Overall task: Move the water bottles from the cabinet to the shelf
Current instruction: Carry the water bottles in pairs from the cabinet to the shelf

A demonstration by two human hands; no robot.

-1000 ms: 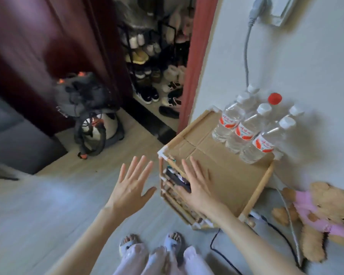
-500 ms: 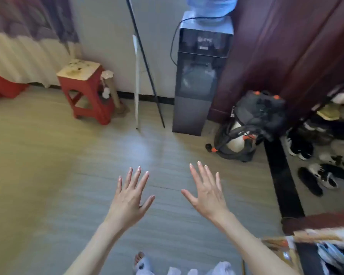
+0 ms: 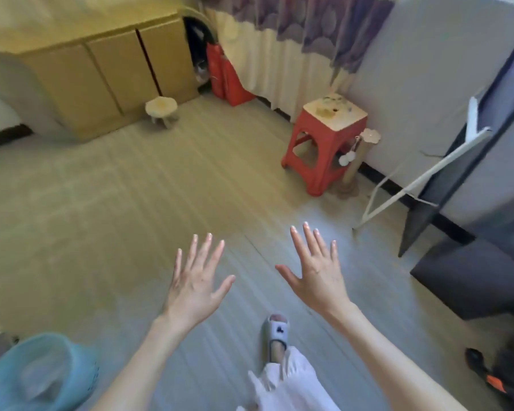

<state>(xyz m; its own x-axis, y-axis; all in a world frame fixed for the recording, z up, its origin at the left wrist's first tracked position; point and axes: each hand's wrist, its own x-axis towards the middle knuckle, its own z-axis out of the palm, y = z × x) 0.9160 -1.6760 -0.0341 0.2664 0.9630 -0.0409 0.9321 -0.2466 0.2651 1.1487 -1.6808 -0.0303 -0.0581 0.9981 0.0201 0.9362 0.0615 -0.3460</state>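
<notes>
My left hand (image 3: 195,281) and my right hand (image 3: 315,266) float in front of me over the floor, fingers spread straight, both holding nothing. A low tan cabinet (image 3: 101,75) with closed doors stands against the far wall at the upper left. No water bottles and no shelf appear in this view.
A small round wooden stool (image 3: 161,109) sits before the cabinet. A red plastic stool (image 3: 324,143) stands by the right wall, with a white rack (image 3: 422,179) and a dark appliance (image 3: 469,280) further right. A blue basket (image 3: 39,378) lies at the bottom left. Red bags (image 3: 226,75) lean near the curtain.
My view has swung left, away from the shelf with the bottles, past the water dispenser, to the cabinet side of the room. Both hands stay spread and empty.
</notes>
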